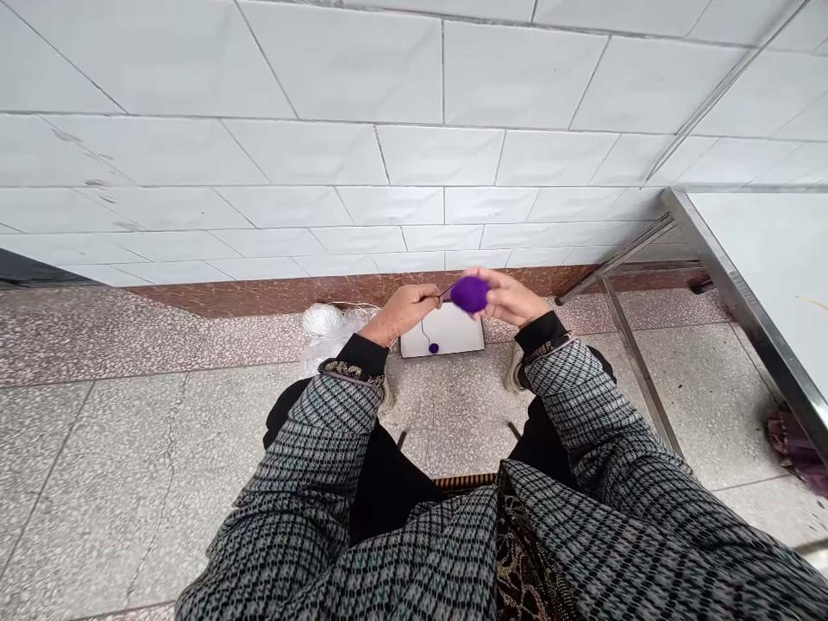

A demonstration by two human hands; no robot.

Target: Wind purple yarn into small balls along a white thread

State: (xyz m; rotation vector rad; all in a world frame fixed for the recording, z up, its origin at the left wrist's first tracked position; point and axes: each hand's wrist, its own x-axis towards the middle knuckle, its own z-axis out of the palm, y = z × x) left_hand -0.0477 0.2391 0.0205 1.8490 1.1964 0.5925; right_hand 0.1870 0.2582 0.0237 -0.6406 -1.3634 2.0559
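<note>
My right hand (508, 296) is wrapped round a purple ball of yarn (470, 294), held in front of me above the floor. To its left, my left hand (409, 309) pinches the dark strand of yarn (446, 293) that runs to the ball. Below both hands a shallow white box (453, 332) with a dark rim lies on the floor. Inside it rests a smaller purple yarn ball (434, 348), with a thin strand rising from it toward my left hand. The right fingertips are partly hidden behind the held ball.
White yarn (322, 319) and clear plastic wrapping (323, 349) lie on the floor left of the box. A metal-framed table (743, 293) stands at the right, its leg braces reaching the floor. The tiled wall (414, 155) rises directly ahead. Dark reddish fabric (795, 444) lies at the far right.
</note>
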